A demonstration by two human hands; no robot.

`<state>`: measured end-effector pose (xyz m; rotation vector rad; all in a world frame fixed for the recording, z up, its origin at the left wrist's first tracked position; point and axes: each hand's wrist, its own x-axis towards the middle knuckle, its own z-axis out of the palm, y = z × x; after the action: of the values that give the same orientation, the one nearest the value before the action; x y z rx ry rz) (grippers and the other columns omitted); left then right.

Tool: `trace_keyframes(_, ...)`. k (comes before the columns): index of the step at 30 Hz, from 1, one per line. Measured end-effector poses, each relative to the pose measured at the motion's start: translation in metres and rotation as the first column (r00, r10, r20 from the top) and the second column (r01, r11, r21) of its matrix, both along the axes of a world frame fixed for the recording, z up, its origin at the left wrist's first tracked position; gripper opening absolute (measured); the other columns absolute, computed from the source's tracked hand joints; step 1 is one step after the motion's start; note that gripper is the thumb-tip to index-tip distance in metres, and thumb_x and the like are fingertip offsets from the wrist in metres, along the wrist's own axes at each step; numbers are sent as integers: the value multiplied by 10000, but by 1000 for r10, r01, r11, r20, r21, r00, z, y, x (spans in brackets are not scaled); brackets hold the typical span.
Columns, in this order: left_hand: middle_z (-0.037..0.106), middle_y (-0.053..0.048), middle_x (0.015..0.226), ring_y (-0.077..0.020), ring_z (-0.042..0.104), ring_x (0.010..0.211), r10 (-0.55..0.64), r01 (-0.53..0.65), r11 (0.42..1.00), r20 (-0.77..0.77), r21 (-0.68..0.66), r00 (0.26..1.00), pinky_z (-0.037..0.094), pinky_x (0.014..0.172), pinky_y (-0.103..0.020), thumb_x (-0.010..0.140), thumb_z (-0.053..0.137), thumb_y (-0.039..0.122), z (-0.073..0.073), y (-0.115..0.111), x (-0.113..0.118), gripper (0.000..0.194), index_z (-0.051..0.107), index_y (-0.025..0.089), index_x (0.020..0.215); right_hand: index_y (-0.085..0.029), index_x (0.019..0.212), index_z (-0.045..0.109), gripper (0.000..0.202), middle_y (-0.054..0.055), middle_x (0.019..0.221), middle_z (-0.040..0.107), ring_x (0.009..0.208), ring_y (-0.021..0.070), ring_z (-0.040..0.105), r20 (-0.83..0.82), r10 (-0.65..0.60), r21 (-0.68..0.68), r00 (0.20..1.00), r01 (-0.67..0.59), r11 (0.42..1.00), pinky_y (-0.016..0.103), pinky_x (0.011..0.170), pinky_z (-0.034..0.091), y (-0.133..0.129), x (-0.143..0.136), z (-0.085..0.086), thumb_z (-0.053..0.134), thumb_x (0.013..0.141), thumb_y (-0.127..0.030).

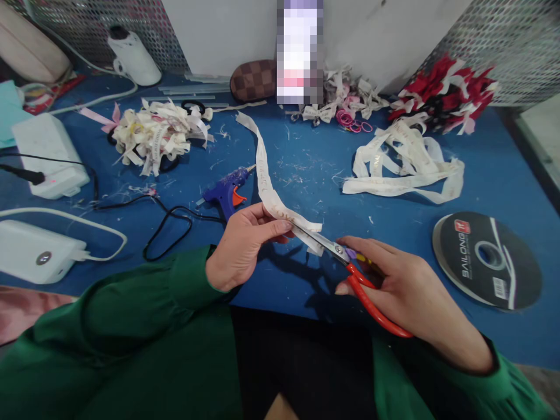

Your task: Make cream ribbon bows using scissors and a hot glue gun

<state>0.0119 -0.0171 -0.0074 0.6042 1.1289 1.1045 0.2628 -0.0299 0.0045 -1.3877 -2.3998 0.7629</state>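
My left hand pinches a strip of white printed ribbon between thumb and fingers. The ribbon's long tail runs away from me across the blue table, and its short ends stick out to the right of my thumb. In my right hand are red-handled scissors. Their blades point left and lie along the ribbon, with the tips close to my left thumb; whether they cut into it I cannot tell. Something purple and yellow shows beside the scissors under my right fingers. A blue glue gun with an orange trigger lies beyond my left hand.
A black ribbon spool lies at right, below a loose heap of white ribbon. Ribbon bows sit at back left, red and white ones at back right. A black cord and white power boxes occupy the left.
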Motion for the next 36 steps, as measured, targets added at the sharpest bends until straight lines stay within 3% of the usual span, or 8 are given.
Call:
trace_keyframes(20, 730, -23, 789, -133, 659, 712, -19, 19, 999, 2, 44, 1000, 519, 683, -243, 676, 849, 185, -3, -2, 0, 225, 746, 171, 876, -206, 1270, 618, 556, 95, 1088, 726, 767, 199, 713, -34, -13, -39, 999, 12, 999, 281, 646, 573, -1, -6, 1, 723, 819, -515)
trace_keyframes(29, 714, -7, 762, -120, 643, 688, -25, 25, 999, 5, 36, 1000, 507, 684, -242, 685, 847, 196, 0, -2, 0, 221, 754, 174, 884, -181, 1280, 625, 585, 98, 1040, 734, 776, 211, 716, -29, 4, 17, 1000, -3, 1000, 290, 665, 567, 0, -6, -2, 701, 831, -547)
trace_keyframes(36, 740, -45, 936, -157, 660, 813, -85, 78, 991, 60, 108, 995, 502, 713, -254, 764, 775, 268, 4, 3, -4, 245, 775, 193, 997, -216, 1268, 631, 559, 82, 1054, 743, 810, 223, 717, -59, -48, 37, 997, 50, 998, 304, 711, 575, 1, -4, -1, 723, 814, -529)
